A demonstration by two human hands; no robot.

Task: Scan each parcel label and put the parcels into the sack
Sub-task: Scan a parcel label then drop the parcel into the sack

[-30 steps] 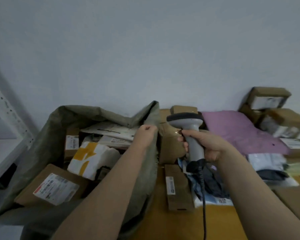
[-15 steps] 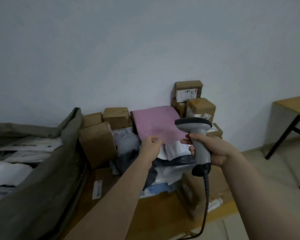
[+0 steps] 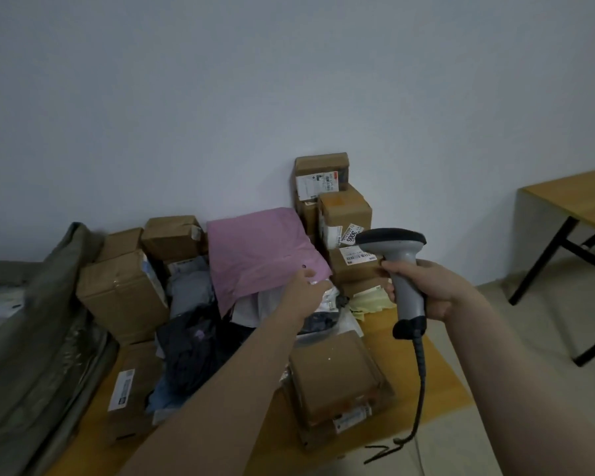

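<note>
Pink mailer at centre of pile, slanted against boxes behind; lower right corner lifted off white bags beneath. Left hand at that corner, 5 o'clock of the mailer, fingers curled onto the edge; contact looks made, firm pinch or only touch cannot be told. No label visible on the upward face, so likely to be turned over before scanning.

Scanner at 3 o'clock of the mailer, gripped by right hand closed round the handle, head level and aimed away toward the stacked boxes, not yet at the mailer. Held high and close, presumably to swing onto a label once exposed. Cord hanging down to the table edge.

Dark bag at 7 o'clock, flat box at 5 o'clock, large box at 9 o'clock, all unscanned by the look of it. Sack far out at 9 o'clock, mouth open toward the pile, placed for short drops.

Judgement: pick-up stage; many parcels left.
</note>
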